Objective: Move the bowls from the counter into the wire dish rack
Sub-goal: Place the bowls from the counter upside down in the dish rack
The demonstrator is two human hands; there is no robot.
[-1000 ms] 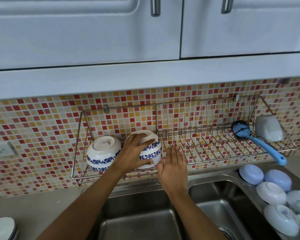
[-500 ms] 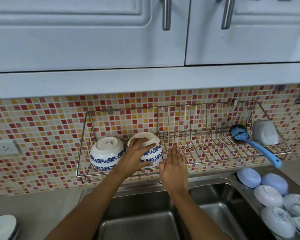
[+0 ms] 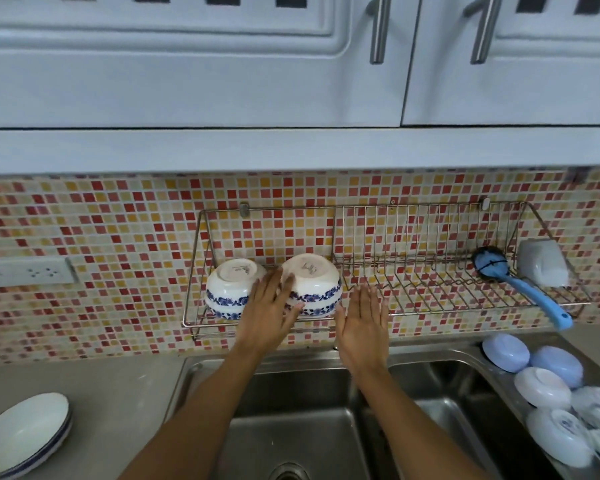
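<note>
Two white bowls with blue flower bands lie upside down in the left part of the wire dish rack [image 3: 430, 311], which hangs on the tiled wall. The left bowl [image 3: 230, 289] and the right bowl [image 3: 315, 284] sit side by side. My left hand [image 3: 269, 308] rests flat between them, fingers spread, touching the right bowl's left side without gripping it. In front of the rack's middle, just right of that bowl, my right hand [image 3: 362, 322] is flat and open, holding nothing.
A double steel sink [image 3: 326, 420] lies below the rack. Several upturned bowls [image 3: 542, 388] crowd the counter at the right. Stacked white bowls [image 3: 25, 433] sit at the lower left. A blue brush [image 3: 520, 289] and a white cup [image 3: 542, 266] occupy the rack's right end.
My left hand has slid off the top of the right bowl to its left side and flattened. My right hand has hardly moved. The camera tilted up and shifted left.
</note>
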